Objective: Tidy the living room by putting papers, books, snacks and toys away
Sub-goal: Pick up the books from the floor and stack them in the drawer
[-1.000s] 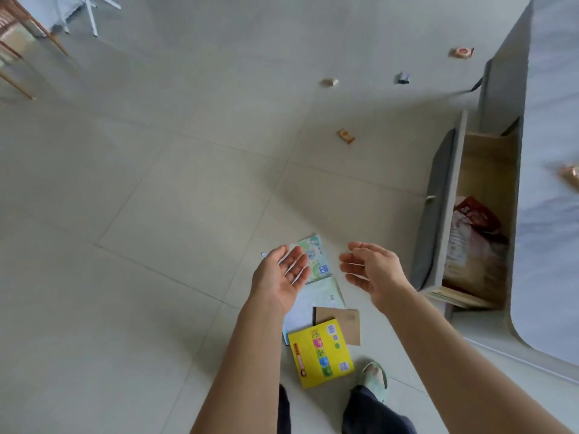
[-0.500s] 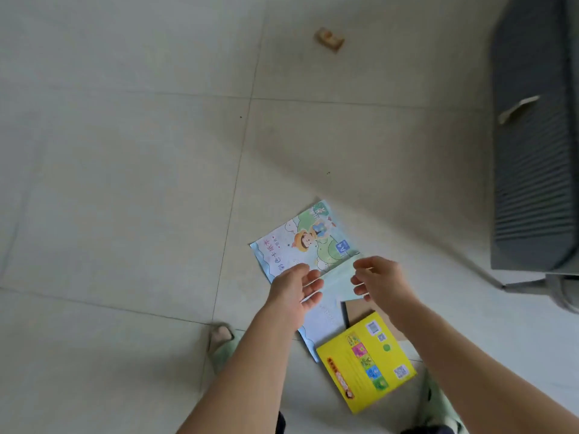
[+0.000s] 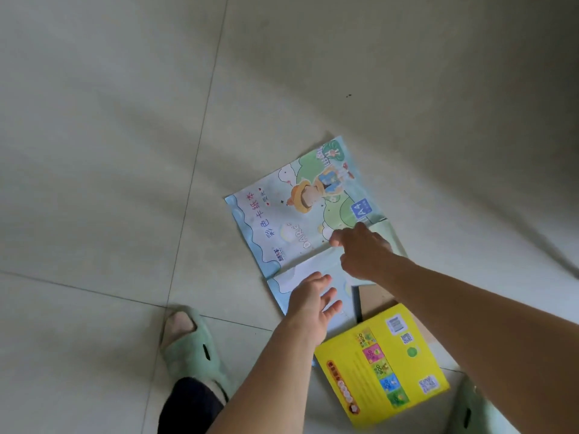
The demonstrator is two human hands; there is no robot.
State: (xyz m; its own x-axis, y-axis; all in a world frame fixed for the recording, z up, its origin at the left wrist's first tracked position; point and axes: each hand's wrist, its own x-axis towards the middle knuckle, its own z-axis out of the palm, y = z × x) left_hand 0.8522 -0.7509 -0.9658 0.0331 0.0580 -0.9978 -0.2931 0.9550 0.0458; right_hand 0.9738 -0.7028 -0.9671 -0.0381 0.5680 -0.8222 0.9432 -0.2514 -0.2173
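Floor (image 3: 94,151): illustrated pad (image 3: 300,202), yellow book (image 3: 382,364) atop cardboard (image 3: 376,297); left hand (image 3: 313,305) released, fingers spread over pad; right hand (image 3: 360,252) at pad's edge, grasp indeterminable.

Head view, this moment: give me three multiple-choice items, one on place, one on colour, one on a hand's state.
1. Where does the yellow book lie?
A. on the tiled floor
B. in a drawer
C. on a chair

2. What colour is the slipper by the left arm?
A. red
B. pale green
C. black

3. How is the left hand?
A. gripping the yellow book
B. clenched in a fist
C. open, fingers spread over the pale blue paper pad

Answers: 1 A, it lies flat on tiles near the person's feet. 2 B, the foot wears pale green. 3 C, its fingers are straight and hold nothing.
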